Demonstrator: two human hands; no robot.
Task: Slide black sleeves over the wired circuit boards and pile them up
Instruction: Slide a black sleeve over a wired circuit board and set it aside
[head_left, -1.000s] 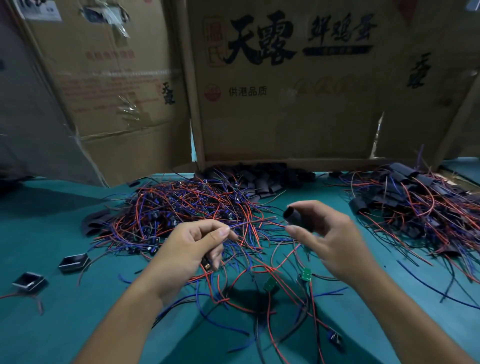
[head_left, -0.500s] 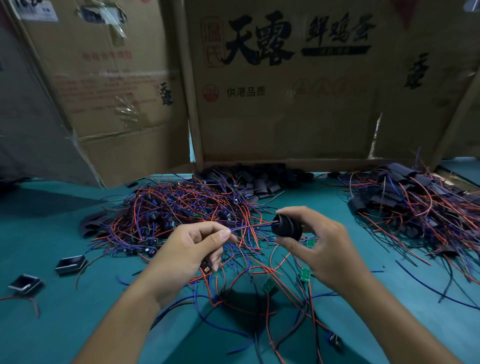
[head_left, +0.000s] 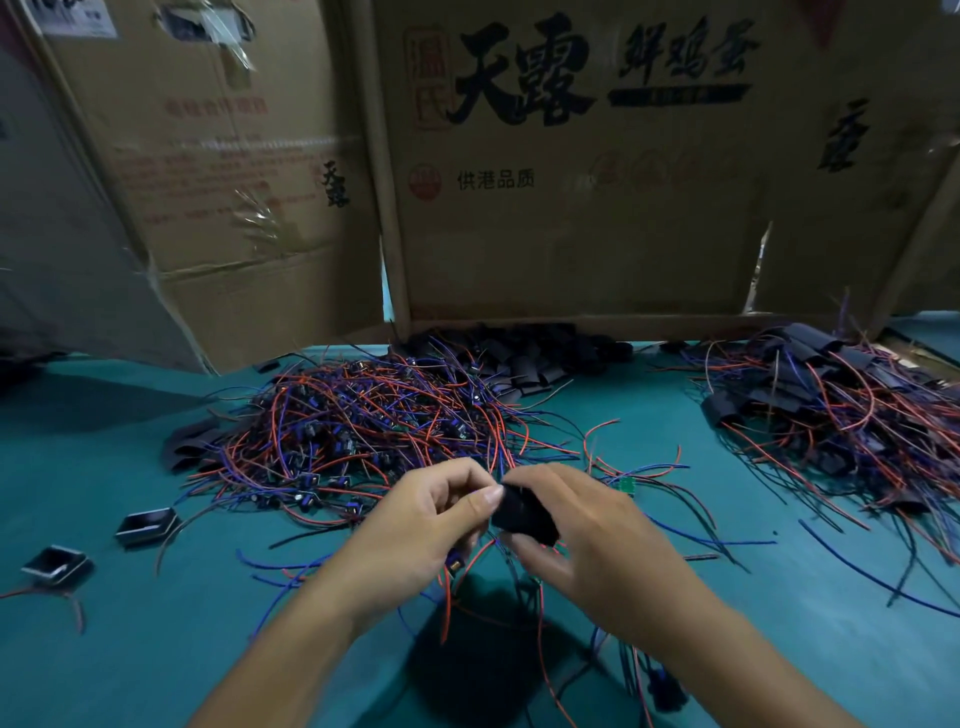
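On the teal counter (head_left: 130, 649), left of the black sleeve (head_left: 524, 514), lies a heap of unsleeved wired boards (head_left: 353, 431). The left hand (head_left: 415, 530) pinches wires with curled fingers, its thumb touching the sleeve. The sleeve is held above the counter in the curled fingers of the right hand (head_left: 587, 535). Far right of the sleeve lies the pile of sleeved boards (head_left: 831, 405).

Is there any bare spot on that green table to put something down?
Yes: the table is bare at far left, beyond the two small open black cases, and in the strip between the middle wire heap and the sleeved pile at right. Around both hands it is crowded with loose wires.
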